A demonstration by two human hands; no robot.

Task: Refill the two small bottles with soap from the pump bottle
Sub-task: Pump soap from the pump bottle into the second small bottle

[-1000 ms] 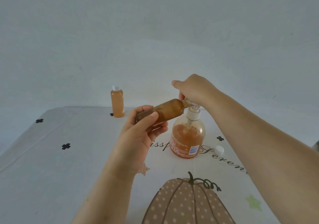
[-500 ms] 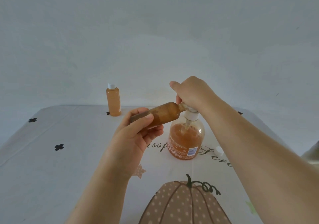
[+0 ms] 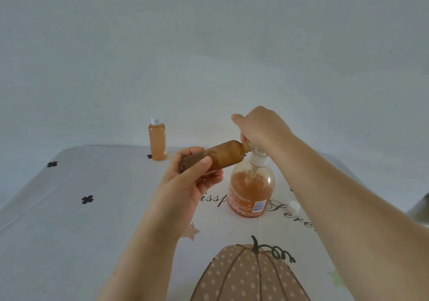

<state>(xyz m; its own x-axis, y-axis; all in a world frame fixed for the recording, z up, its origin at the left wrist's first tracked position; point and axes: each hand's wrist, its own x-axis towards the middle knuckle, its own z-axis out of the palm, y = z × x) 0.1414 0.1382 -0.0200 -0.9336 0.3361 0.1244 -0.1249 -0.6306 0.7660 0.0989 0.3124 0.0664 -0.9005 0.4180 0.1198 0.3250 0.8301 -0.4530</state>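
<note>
Cradling small bottle (image 3: 222, 155), right hand (image 3: 262, 127) atop pump (image 3: 258, 159)

Dark script lettering (image 3: 212, 199) is picked out on the white counter (image 3: 69, 231) cloth. The letters "issp" can be read just left of the pump bottle (image 3: 251, 191), the word's start being hidden. Right of the bottle a second word (image 3: 292, 216) is seen, something like "Sere", its first letter unsure and its end cut off. An orange label (image 3: 239, 205) is carried on the pump bottle, its white print too small to be read. A blue-and-white barcode patch (image 3: 258, 206) is noted beside it, with no digits legible.
</note>
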